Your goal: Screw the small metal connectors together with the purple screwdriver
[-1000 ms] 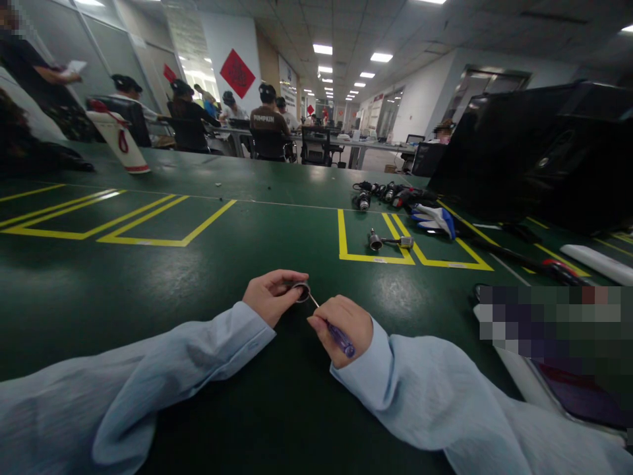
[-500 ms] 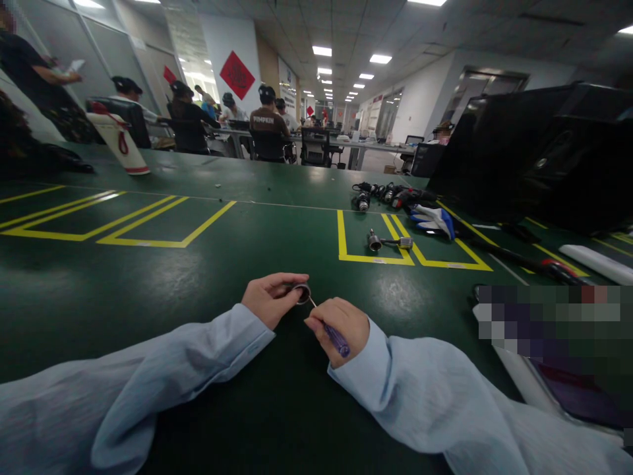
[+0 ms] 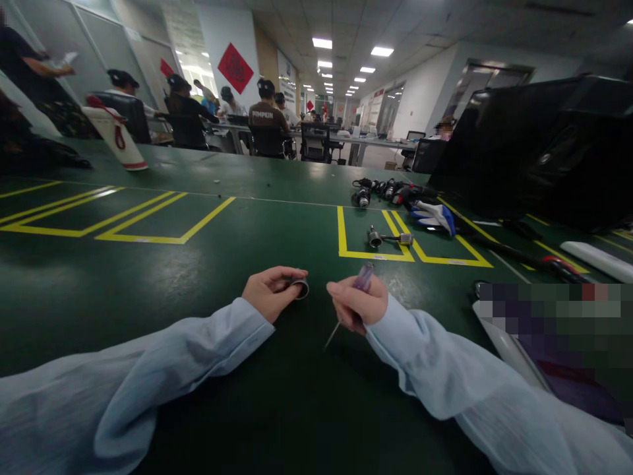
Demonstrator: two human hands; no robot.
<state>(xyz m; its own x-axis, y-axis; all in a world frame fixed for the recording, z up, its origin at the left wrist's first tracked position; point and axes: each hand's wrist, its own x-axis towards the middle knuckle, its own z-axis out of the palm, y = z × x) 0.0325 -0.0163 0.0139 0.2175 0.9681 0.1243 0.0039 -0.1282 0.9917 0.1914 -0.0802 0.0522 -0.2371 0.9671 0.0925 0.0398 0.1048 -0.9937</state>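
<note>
My left hand (image 3: 271, 291) grips a small round metal part (image 3: 301, 289) with a hollow, ring-like opening that faces right. Its far side is hidden by my fingers. My right hand (image 3: 360, 302) is closed around a screwdriver (image 3: 364, 277) with a clear purple handle. The handle sticks up above the fist, and the thin shaft slants down to the left, apart from the metal part. Beyond my right hand, a metal piece with a round cup-shaped end (image 3: 375, 238) and a rod-like metal piece (image 3: 405, 239) lie by the yellow tape.
The green table (image 3: 208, 277) carries yellow tape outlines. Farther right lie dark metal parts with cords (image 3: 363, 197), a blue-and-white glove (image 3: 434, 218) and a black monitor (image 3: 524, 152). A white cup (image 3: 119, 140) stands back left. Several people sit at desks beyond.
My right hand has drawn the screwdriver away from the metal part, rightward and slightly up, and turned it so the tip points down. My left hand stays nearly in place.
</note>
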